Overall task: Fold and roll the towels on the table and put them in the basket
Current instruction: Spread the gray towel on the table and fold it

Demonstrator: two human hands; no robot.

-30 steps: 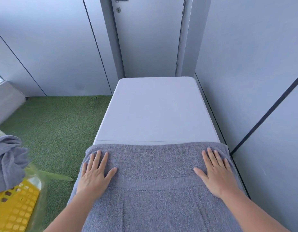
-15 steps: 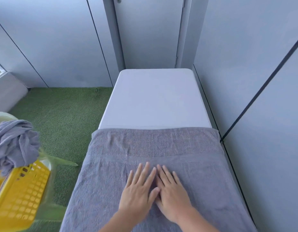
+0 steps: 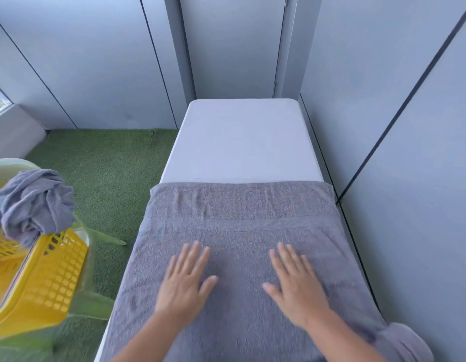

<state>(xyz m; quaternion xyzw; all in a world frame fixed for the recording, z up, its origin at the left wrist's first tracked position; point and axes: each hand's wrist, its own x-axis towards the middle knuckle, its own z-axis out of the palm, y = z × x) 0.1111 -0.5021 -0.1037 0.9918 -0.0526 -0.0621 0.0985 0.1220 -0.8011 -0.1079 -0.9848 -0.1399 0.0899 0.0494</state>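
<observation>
**Two flat hands spread out on the gray towel**

The gray towel (image 3: pixel 239 218) lies flat on the white table (image 3: pixel 242 142), under both hands. Its long side runs away from the person, the same way the fingers point, toward the door (image 3: pixel 234 48). Its far edge goes straight across the table, a little past the fingertips. Beyond that edge the table top is bare. Below the right hand, a corner of the towel is bunched up at the table's edge.

The left hand (image 3: pixel 183 286) is flat, palm down, fingers straight and a bit spread. It presses on the towel and grips nothing. The right hand (image 3: pixel 296 288) does the same.

Half a second ago the two hands were touching, side by side, in the middle of the towel. Now they are apart, each one nearer its own side.

Far out to the side of the left hand a yellow basket (image 3: pixel 49 278) sits over the green floor (image 3: pixel 109 178). A crumpled gray towel (image 3: pixel 33 202) hangs over its rim.
</observation>
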